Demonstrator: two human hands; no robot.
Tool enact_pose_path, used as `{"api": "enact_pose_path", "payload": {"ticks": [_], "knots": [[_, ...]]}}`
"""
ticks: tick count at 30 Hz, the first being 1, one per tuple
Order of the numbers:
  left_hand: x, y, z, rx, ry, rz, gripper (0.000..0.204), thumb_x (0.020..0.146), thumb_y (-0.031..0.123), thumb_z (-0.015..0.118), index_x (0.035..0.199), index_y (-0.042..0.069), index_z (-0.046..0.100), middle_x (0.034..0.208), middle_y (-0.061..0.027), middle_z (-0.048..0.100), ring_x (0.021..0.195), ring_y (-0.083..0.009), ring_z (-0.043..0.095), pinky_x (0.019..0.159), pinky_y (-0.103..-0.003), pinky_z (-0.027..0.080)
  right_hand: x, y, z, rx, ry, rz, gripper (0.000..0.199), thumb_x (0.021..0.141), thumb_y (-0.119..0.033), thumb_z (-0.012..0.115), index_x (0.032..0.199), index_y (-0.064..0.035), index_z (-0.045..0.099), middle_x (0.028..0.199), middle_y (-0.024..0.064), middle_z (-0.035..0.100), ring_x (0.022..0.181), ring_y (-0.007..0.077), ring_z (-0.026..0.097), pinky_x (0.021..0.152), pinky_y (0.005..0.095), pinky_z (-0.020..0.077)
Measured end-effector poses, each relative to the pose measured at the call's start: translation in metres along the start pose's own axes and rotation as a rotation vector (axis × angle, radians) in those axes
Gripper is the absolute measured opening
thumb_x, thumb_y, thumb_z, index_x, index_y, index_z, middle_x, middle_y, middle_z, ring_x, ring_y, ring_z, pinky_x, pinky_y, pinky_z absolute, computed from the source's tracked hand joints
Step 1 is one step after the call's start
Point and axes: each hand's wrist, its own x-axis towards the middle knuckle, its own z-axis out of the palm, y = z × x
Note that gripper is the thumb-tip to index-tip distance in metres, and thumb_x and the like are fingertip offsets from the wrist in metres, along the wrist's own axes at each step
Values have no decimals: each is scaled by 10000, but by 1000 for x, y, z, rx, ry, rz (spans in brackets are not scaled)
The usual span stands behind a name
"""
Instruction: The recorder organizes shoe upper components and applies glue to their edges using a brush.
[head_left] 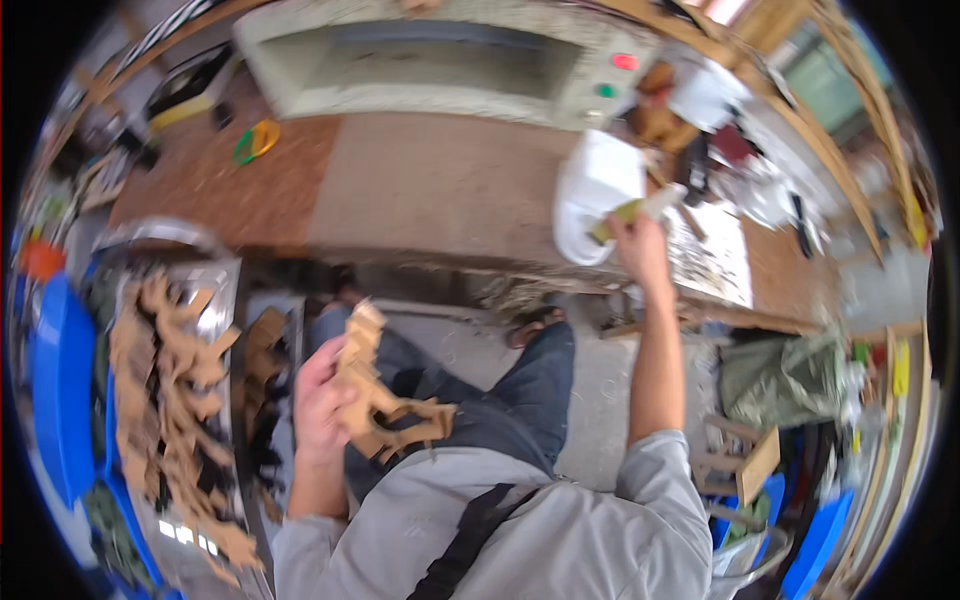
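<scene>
My left hand (322, 398) is closed around a tan, irregularly shaped cut-out piece (372, 385), held above my lap. It looks thick and may be a stack of thin layers; its material I cannot make out. At the right of the bench, my right hand (642, 248) grips a short yellow-green and white object (630, 212), blurred by motion. That object is at the rim of a white plastic container (578, 222). Whether it touches the container I cannot tell.
A pale machine (430, 105) with red and green buttons stands at the back of the brown bench (420, 190). Left of me, a metal tray (225, 290) holds several tan cut pieces (180, 380). Two tape rolls (258, 141) lie at the left. Paper (730, 260) lies right.
</scene>
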Motion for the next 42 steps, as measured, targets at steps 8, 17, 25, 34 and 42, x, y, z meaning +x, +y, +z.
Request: {"api": "enact_pose_path", "payload": {"ticks": [8,17,25,34,42], "knots": [[9,0,7,54,-5,-46,541,681,-4,516,1217,-60,461,1034,-71,588,899,-117,571,799,-252,455,-15,-3,-5,-183,144,-27,600,830,-444,573,1190,27,479,1040,290,569,986,408,549,820,408,428],[-4,19,14,157,-9,82,511,728,-29,512,1234,-45,445,1051,-68,577,908,-109,566,804,-263,463,-136,-59,29,933,-372,-173,381,810,-91,638,1169,-33,522,854,25,562,731,97,524,626,213,442],[-1,41,42,23,-70,73,492,734,-1,512,1220,-43,457,1025,-77,580,887,-116,574,775,-267,480,-172,-65,88,1123,-977,-204,878,673,-442,761,1321,-1,366,1119,95,541,997,164,535,858,287,417],[23,50,56,-1,-29,234,490,725,-2,494,1208,-66,443,999,-130,582,752,-174,612,604,-269,526,-158,-113,36,1212,-1002,-360,1165,566,-627,719,1388,19,206,1321,175,416,1234,242,392,1017,367,309],[31,52,78,21,-22,351,487,744,-18,469,1226,-71,427,1022,-117,575,799,-168,607,644,-295,554,-165,-132,3,801,-618,-576,1159,494,-424,838,1363,36,224,1345,217,380,1242,305,402,1020,372,331]]}}
